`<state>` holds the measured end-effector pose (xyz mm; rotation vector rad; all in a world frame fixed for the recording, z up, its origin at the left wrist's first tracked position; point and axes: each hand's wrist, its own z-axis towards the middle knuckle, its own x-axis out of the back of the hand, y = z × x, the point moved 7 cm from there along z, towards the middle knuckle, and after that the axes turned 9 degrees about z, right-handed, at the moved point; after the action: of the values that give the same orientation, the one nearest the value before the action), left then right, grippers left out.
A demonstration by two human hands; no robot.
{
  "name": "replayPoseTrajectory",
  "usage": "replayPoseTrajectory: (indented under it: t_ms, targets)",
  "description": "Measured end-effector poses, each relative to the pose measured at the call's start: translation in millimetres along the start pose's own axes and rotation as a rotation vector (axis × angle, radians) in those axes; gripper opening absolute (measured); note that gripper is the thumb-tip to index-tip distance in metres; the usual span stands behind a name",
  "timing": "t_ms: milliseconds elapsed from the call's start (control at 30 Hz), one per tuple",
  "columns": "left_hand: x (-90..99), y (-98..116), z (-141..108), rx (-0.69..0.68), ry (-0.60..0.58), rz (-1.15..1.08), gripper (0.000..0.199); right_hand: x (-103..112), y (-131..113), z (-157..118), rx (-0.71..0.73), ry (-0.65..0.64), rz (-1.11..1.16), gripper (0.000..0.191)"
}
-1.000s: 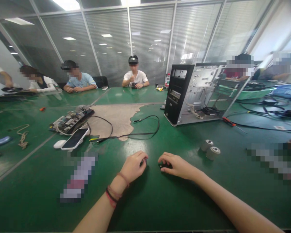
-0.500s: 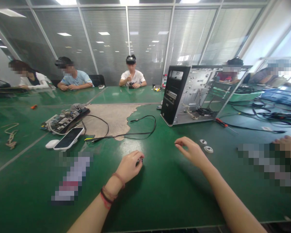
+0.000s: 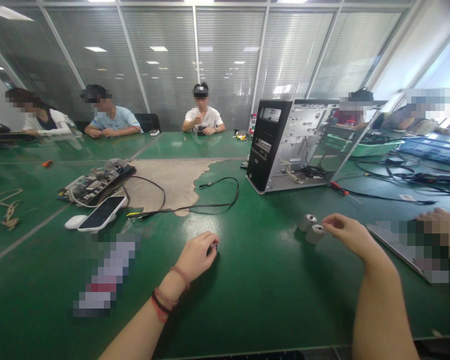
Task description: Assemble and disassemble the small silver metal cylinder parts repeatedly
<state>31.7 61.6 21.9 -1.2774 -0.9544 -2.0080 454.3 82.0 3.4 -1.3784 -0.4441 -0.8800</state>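
My left hand (image 3: 198, 254) rests near the middle of the green table, its fingers curled round a small dark object (image 3: 213, 245) that is mostly hidden. To the right, my right hand (image 3: 347, 232) reaches to two small silvery cylinders; its fingertips are beside the top of the nearer cylinder (image 3: 315, 234). Just behind that one stands the farther cylinder (image 3: 308, 221). Whether my right fingertips touch the nearer cylinder or pinch anything is too small to tell.
An open computer case (image 3: 270, 145) stands behind the cylinders. A black cable (image 3: 225, 204), a white phone (image 3: 103, 212) and a circuit assembly (image 3: 97, 185) lie left. A screwdriver (image 3: 339, 189) is at right. Another person's hand (image 3: 440, 225) is at the right edge.
My right hand has moved right, from the bare table to the cylinders. The cylinders, seen before as flat discs, now look upright and taller. My left hand keeps its curled grip.
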Motion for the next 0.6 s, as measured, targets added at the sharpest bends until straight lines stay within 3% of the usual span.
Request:
replayPoseTrajectory:
  t_ms: [133, 300, 600]
  targets:
    - [-1.0, 1, 0, -0.005, -0.009, 0.002, 0.016, -2, 5, -3, -0.01, -0.055, 0.046, 0.032]
    - [-1.1, 1, 0, 0.004, -0.012, 0.005, 0.016, 4, -2, -5, 0.005, 0.024, 0.023, 0.033]
    - [-3.7, 4, 0, -0.015, -0.034, 0.014, 0.016, -8, 0, -5, 0.012, -0.081, 0.077, 0.036]
